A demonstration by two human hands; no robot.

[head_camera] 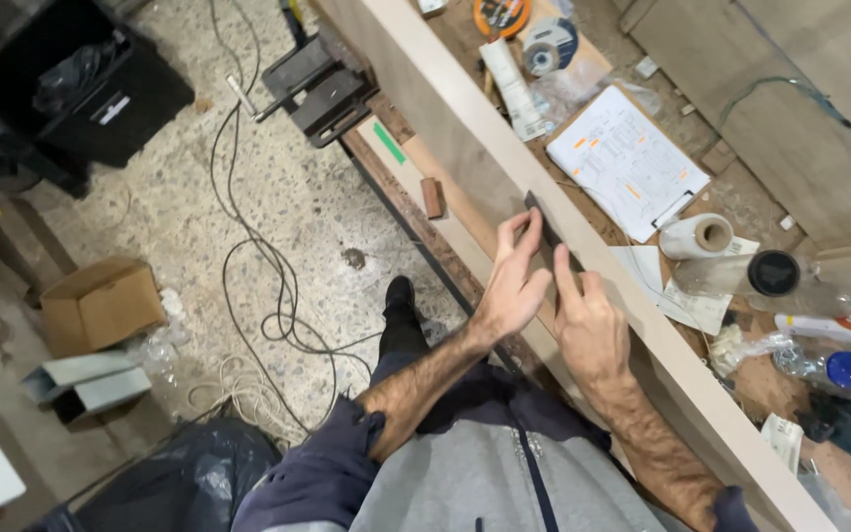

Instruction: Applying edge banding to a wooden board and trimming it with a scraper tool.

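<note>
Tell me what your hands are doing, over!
Left hand and right hand both pressing a small dark piece flat against the long pale board. Fingers spread, not gripping. Nothing blocking.

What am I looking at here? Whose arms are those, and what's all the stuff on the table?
There is one picture, taken by a camera on a person's head, looking down. So the two bare arms are that person's own. The left hand and right hand both press on a small dark strip against a long pale wooden board standing on its edge. Past the board is a messy workbench with a clipboard of papers, a roll of clear film, some bottles and round cutting discs. Below is a speckled floor with cables, a cardboard box, and the person's black shoe.
</note>
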